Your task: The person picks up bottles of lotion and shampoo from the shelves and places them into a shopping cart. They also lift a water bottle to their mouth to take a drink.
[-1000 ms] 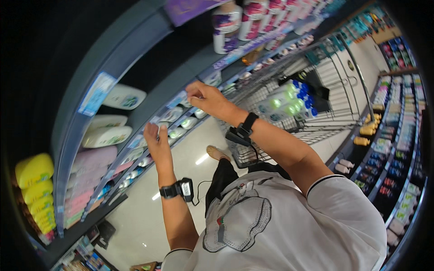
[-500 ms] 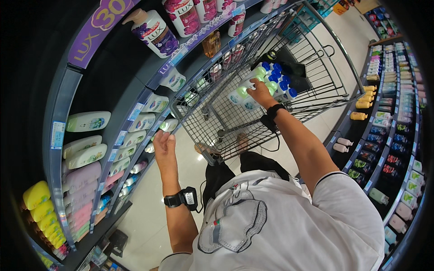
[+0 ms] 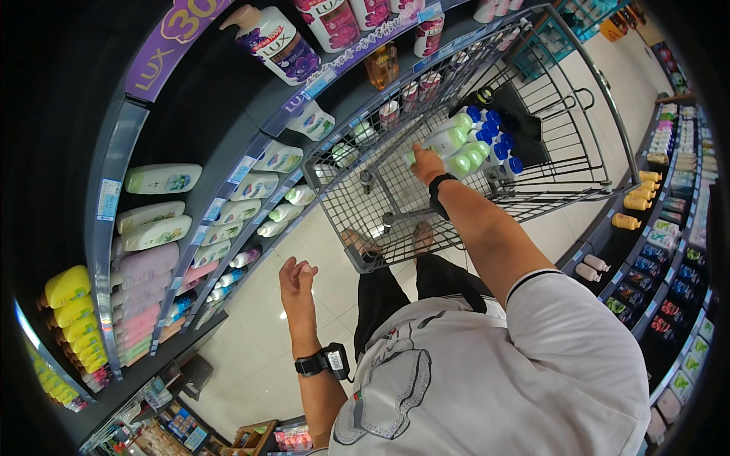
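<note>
My right hand (image 3: pixel 427 166) reaches into a wire shopping cart (image 3: pixel 357 247), its fingers closed around a pale bottle with a light-green part showing. Most of that bottle is hidden by the hand. Just beyond it, white bottles with light-green caps (image 3: pixel 456 137) lie beside several white bottles with dark-blue caps (image 3: pixel 499 152). My left hand (image 3: pixel 299 277) hovers over the floor near the shelf, fingers loosely bent and apart, with nothing in it. Closest to it on the shelf are white-and-green bottles (image 3: pixel 285 213).
Shelving on the left holds white-and-green bottles (image 3: pixel 163 178), lilac bottles (image 3: pixel 152 262), yellow bottles (image 3: pixel 67 287) and a large white-and-purple pump bottle (image 3: pixel 277 47). A black item (image 3: pixel 517 125) sits in the cart. Another stocked shelf (image 3: pixel 639 292) curves along the right.
My left hand has drawn away from the shelf bottles, lower in view. In the cart, my right hand has shifted toward the near left side of the bottles and its fingers have closed.
</note>
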Motion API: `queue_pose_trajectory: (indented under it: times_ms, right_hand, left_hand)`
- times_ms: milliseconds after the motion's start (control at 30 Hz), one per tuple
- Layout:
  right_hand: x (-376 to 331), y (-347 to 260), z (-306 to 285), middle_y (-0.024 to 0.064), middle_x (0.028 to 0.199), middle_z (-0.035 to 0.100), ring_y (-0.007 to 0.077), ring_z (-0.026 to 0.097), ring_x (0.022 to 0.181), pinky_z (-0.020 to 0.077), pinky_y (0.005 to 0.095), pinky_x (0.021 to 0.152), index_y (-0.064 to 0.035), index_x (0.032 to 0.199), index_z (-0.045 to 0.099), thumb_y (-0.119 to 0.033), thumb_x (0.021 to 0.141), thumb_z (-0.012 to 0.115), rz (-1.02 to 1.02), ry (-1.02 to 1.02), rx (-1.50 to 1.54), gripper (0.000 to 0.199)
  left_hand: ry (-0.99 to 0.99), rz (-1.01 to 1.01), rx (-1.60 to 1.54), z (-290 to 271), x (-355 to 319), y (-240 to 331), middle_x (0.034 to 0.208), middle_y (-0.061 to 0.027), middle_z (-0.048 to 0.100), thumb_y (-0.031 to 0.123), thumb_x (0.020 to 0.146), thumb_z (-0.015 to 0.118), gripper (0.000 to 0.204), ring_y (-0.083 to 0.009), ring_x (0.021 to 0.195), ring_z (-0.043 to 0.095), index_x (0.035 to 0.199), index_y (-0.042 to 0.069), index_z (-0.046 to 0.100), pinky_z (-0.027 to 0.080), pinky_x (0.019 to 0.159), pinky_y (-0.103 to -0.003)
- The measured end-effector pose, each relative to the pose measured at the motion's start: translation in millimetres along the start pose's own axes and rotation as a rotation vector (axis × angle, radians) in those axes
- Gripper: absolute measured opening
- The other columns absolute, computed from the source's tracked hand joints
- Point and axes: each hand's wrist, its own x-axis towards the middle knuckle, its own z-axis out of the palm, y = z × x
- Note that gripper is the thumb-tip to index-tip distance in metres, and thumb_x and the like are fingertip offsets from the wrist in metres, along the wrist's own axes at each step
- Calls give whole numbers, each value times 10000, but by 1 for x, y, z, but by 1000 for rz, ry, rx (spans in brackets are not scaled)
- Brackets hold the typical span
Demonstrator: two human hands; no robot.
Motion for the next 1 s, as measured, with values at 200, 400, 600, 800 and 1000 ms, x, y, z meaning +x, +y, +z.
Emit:
queue_pose_trajectory:
  times_ms: [200, 400, 600, 800, 1000]
  right_hand:
    - [-26, 0, -41, 231, 1069, 719, 397, 701, 941, 587, 471, 781, -27, 1496, 428, -222, 863, 698, -116, -84, 69, 715]
    - [-112, -51, -145, 194, 984, 706, 268, 726, 771, 594, 360, 679, -5, 1379, 527, -205, 830, 686, -337, -274, 572, 605]
    - [-184, -88, -267, 92, 950, 684, 120, 677, 722, 554, 251, 633, -23, 1295, 575, -171, 905, 622, -448, -460, 772, 419]
    - [-200, -105, -307, 50, 847, 669, 103, 635, 625, 526, 242, 581, -23, 1255, 604, -239, 906, 598, -511, -409, 820, 411]
    - [-188, -119, -291, 55, 796, 657, 106, 611, 591, 500, 238, 543, -2, 1229, 612, -335, 942, 626, -513, -325, 991, 439]
  left_hand:
    - [-114, 8, 4, 19, 12, -2, 1209, -157, 633, 301, 1002, 663, 594, -232, 1101, 655, 1422, -54, 442, 478, 1002, -346]
    - [-252, 156, 101, 48, 48, -4, 1339, -218, 575, 397, 982, 656, 706, -278, 1229, 595, 1473, -38, 395, 451, 1038, -372]
    - [-465, 306, 111, 85, 61, 61, 1431, -213, 542, 451, 983, 651, 717, -292, 1297, 548, 1480, -15, 427, 434, 1069, -378]
    - [-900, 79, -35, 79, 34, 102, 1216, -77, 655, 442, 975, 673, 638, -155, 1062, 627, 1430, 21, 519, 522, 883, -309]
    - [-800, 199, -219, 83, 0, 104, 1204, -106, 658, 331, 958, 720, 621, -149, 1007, 658, 1422, -12, 492, 565, 737, -279]
